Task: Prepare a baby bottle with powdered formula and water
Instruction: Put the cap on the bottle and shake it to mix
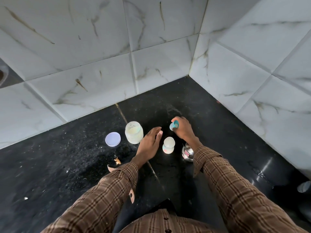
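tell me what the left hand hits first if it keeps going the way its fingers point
Probably nothing soon: the left hand points up-right into the gap between the jar and the bottle, toward bare counter. Depth is unclear.

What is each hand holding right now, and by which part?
Right hand: the teal bottle cap, pinched at its rim by the fingers. Left hand: nothing, open.

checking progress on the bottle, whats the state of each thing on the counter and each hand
jar: upright, open, pale powder inside
jar lid: off, flat on the counter left of the jar
baby bottle: upright, top off
steel pot: upright, partly hidden
right hand: gripping the teal bottle top
left hand: open, empty
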